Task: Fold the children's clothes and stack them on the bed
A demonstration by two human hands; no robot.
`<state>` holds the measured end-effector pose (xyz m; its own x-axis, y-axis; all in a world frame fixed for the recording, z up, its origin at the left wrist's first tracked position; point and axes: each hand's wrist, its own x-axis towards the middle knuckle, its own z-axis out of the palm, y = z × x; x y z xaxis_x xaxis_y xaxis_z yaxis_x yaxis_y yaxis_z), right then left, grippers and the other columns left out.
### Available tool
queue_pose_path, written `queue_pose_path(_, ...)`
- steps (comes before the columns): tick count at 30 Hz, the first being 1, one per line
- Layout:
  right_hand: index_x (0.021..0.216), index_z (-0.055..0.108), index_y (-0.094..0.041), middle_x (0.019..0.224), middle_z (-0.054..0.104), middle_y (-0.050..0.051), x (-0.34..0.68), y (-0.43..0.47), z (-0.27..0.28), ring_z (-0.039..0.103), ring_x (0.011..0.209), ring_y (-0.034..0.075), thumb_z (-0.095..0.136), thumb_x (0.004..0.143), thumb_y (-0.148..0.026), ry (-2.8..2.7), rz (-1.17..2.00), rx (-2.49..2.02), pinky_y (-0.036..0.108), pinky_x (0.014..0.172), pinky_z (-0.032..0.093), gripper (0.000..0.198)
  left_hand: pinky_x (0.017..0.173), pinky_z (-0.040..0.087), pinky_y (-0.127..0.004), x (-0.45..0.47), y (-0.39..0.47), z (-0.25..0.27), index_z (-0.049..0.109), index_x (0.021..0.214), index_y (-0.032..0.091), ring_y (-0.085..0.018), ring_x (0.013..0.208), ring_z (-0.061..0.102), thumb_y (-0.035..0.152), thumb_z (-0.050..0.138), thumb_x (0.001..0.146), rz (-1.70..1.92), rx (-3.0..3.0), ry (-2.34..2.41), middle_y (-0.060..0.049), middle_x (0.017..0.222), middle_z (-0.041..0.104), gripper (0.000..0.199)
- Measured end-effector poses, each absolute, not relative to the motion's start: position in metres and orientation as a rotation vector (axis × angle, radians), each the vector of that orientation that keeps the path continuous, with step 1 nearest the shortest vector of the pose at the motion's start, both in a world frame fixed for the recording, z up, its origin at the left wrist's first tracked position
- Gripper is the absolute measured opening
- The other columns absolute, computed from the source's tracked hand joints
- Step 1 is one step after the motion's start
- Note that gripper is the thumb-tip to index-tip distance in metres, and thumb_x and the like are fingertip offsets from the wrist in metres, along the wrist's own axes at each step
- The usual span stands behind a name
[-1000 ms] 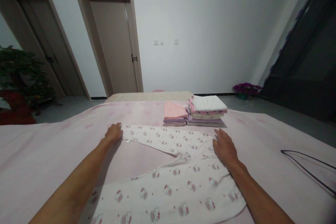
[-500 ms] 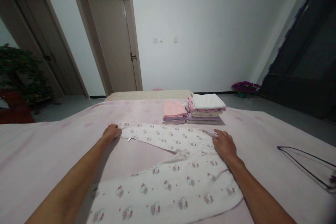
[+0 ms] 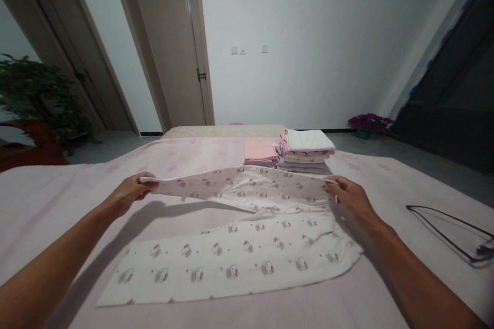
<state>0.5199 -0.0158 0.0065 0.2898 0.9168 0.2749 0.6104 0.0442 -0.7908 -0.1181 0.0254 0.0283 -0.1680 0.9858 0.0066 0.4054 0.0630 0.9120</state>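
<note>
White pants (image 3: 231, 247) with a cartoon cat print lie across the bed, one leg flat nearer me. The far leg is lifted off the sheet and stretched between my hands, casting a shadow below it. My left hand (image 3: 135, 187) pinches the leg's end at the left. On the right, my right hand (image 3: 349, 195) grips the waist end of the same leg, with the cloth bunched near its fingers. A small tag hangs under the raised edge, close to my left hand.
Behind the pants stand a pile of folded clothes with a white one on top (image 3: 311, 140) and a lower pile topped with a peach cloth (image 3: 259, 149). A black hanger (image 3: 440, 236) lies on the pink bedsheet (image 3: 386, 185) at the right.
Both hands have raised the far leg of the pants off the bed and moved a little apart. The near leg stays on the sheet. The view has shifted slightly downward.
</note>
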Motion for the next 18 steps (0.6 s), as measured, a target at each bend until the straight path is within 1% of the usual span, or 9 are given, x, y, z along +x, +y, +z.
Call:
queue_pose_path(1,0.102,0.072,-0.019,0.093,0.073,0.006,0.523,-0.024,0.014,0.063,0.077,0.021,0.060,0.082,-0.049,-1.424,0.552,-1.602,0.031,0.070,0.051,0.038,0.045,0.031,-0.018,-0.121,0.013,0.029,0.059,0.075,0.018,-0.009,0.050,0.043,0.042,0.077,0.060,1.081,1.375,1.621,0.004,0.057,0.052,0.033)
queue_pose_path(2,0.100,0.073,-0.019,0.093,0.073,0.006,0.527,-0.032,0.020,0.064,0.077,0.021,0.065,0.079,-0.052,-1.426,0.649,-1.546,0.031,0.069,0.052,0.040,0.048,0.036,-0.019,-0.124,0.001,0.028,0.057,0.073,0.019,-0.010,0.055,0.048,0.042,0.079,0.060,1.085,1.347,1.583,0.002,0.063,0.057,0.034)
queue_pose_path(4,0.096,0.075,-0.019,0.098,0.074,0.008,0.534,-0.049,0.028,0.066,0.085,0.024,0.072,0.073,-0.054,-1.428,0.774,-1.466,0.033,0.075,0.055,0.042,0.055,0.044,-0.021,-0.130,-0.022,0.021,0.055,0.070,0.019,-0.013,0.067,0.057,0.039,0.082,0.059,1.087,1.317,1.488,-0.003,0.079,0.065,0.036)
queue_pose_path(6,0.091,0.076,-0.020,0.101,0.074,0.010,0.540,-0.065,0.029,0.066,0.095,0.028,0.077,0.068,-0.053,-1.426,0.809,-1.467,0.036,0.085,0.055,0.040,0.060,0.048,-0.023,-0.136,-0.041,0.011,0.051,0.068,0.019,-0.016,0.074,0.060,0.038,0.085,0.058,1.069,1.297,1.396,-0.004,0.089,0.067,0.040)
queue_pose_path(8,0.085,0.076,-0.021,0.102,0.074,0.011,0.545,-0.078,0.025,0.066,0.098,0.030,0.080,0.065,-0.050,-1.432,0.831,-1.535,0.036,0.089,0.054,0.035,0.060,0.048,-0.024,-0.143,-0.058,-0.001,0.049,0.069,0.020,-0.017,0.074,0.060,0.043,0.085,0.058,1.018,1.307,1.328,-0.004,0.090,0.066,0.044)
queue_pose_path(11,0.078,0.075,-0.022,0.100,0.074,0.011,0.550,-0.092,0.017,0.066,0.100,0.031,0.079,0.062,-0.046,-1.447,0.916,-1.578,0.036,0.090,0.053,0.029,0.061,0.047,-0.025,-0.152,-0.078,-0.015,0.048,0.069,0.020,-0.018,0.072,0.058,0.051,0.084,0.058,0.920,1.372,1.296,-0.005,0.088,0.065,0.049)
queue_pose_path(14,0.074,0.074,-0.022,0.095,0.073,0.012,0.553,-0.101,0.011,0.066,0.098,0.031,0.075,0.062,-0.044,-1.510,1.031,-1.546,0.037,0.090,0.052,0.025,0.063,0.047,-0.026,-0.157,-0.091,-0.021,0.050,0.066,0.020,-0.019,0.073,0.058,0.052,0.082,0.059,0.800,1.427,1.331,-0.006,0.088,0.065,0.045)
queue_pose_path(18,0.078,0.075,-0.020,0.089,0.072,0.012,0.555,-0.107,0.015,0.067,0.092,0.032,0.071,0.063,-0.043,-1.629,1.203,-1.550,0.040,0.086,0.053,0.027,0.071,0.051,-0.030,-0.154,-0.103,-0.020,0.059,0.054,0.020,-0.024,0.079,0.061,0.051,0.078,0.060,0.595,1.579,1.440,-0.009,0.084,0.068,0.037)
